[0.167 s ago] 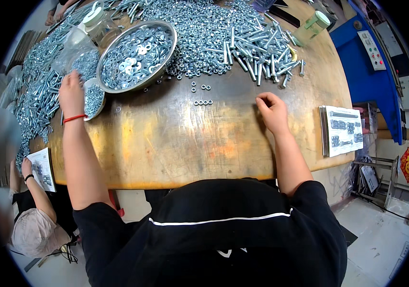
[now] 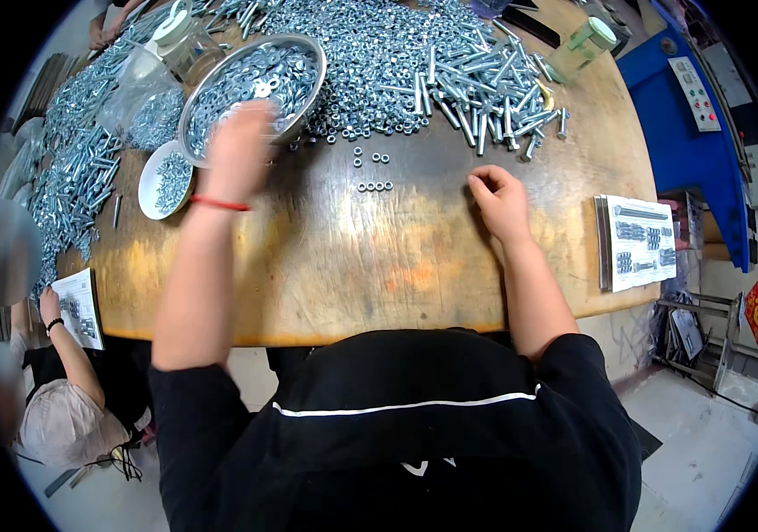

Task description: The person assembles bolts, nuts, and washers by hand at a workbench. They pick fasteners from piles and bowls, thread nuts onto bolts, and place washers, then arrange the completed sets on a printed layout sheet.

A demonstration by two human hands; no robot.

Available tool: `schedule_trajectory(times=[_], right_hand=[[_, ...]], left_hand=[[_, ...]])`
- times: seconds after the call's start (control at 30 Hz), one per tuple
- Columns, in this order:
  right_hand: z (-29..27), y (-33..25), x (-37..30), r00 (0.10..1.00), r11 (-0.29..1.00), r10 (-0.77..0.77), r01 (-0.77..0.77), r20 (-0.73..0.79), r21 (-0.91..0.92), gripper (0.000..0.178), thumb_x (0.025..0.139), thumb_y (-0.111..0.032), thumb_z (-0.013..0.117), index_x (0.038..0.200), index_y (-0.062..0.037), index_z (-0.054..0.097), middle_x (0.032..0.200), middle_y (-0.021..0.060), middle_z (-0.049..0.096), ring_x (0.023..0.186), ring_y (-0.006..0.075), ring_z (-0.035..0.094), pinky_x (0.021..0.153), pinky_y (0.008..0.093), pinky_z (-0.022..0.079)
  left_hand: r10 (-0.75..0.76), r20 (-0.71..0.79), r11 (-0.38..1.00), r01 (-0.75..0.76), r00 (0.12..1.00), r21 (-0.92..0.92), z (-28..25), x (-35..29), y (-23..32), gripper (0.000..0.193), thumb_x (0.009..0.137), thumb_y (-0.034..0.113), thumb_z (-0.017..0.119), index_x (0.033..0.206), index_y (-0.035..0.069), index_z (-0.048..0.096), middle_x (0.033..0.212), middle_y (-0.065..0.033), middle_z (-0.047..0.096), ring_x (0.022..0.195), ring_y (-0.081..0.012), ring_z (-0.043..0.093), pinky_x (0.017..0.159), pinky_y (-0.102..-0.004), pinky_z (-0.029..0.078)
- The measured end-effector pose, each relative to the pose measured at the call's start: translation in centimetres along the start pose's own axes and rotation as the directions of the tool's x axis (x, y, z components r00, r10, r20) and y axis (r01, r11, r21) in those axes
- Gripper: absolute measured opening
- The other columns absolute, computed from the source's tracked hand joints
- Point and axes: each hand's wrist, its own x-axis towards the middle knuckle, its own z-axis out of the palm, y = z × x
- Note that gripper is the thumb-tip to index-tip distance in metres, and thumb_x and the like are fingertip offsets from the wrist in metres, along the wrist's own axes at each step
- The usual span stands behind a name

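My left hand (image 2: 241,155), blurred by motion, is over the near side of a steel bowl of flat washers (image 2: 286,80); its fingers do not show clearly. A white bowl of small screws (image 2: 153,191) lies just left of that wrist. My right hand (image 2: 501,204) rests on the table with curled fingers, thumb against the index finger; whatever it may hold is hidden. Between the hands stand several hex nuts (image 2: 375,186) in a short row, with a few more nuts (image 2: 381,158) behind them. Long bolts (image 2: 494,89) lie beyond my right hand.
A large heap of nuts (image 2: 361,62) covers the far middle. Screws (image 2: 73,168) pile up on the left beside a clear bag (image 2: 130,93). Lidded jars (image 2: 581,51) stand at the back. A printed sheet (image 2: 640,239) lies at the right edge. A co-worker (image 2: 73,417) sits at lower left.
My left hand has swung right, from beside the white bowl to over the steel washer bowl. My right hand has barely moved, and the nuts keep their arrangement.
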Motion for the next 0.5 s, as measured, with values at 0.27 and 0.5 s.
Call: schedule_trajectory(times=[0.27, 0.5], right_hand=[[0.0, 0.5, 1.2, 0.997, 0.998, 0.059, -0.061, -0.059, -0.034, 0.013, 0.083, -0.009, 0.067, 0.09, 0.0016, 0.069, 0.075, 0.0066, 0.067, 0.069, 0.0126, 0.06, 0.067, 0.0277, 0.049], [-2.1, 1.0, 0.9, 0.985, 0.986, -0.049, 0.021, -0.165, -0.166, 0.014, 0.082, -0.004, 0.064, 0.096, 0.001, 0.067, 0.086, 0.0108, 0.062, 0.072, 0.0198, 0.061, 0.068, 0.0301, 0.05]], left_hand=[[-0.075, 0.416, 0.869, 0.264, 0.906, -0.419, 13.2, 5.7, 21.5, 0.025, 0.095, 0.028, 0.051, 0.094, 0.006, 0.063, 0.099, -0.019, 0.065, 0.093, -0.0373, 0.063, 0.082, -0.0467, 0.052], [0.032, 0.257, 0.921, 0.072, 0.966, -0.384, 10.1, 5.4, 22.6, 0.034, 0.088, 0.026, 0.063, 0.117, 0.01, 0.063, 0.103, -0.0103, 0.063, 0.102, -0.0288, 0.06, 0.093, -0.0442, 0.046]])
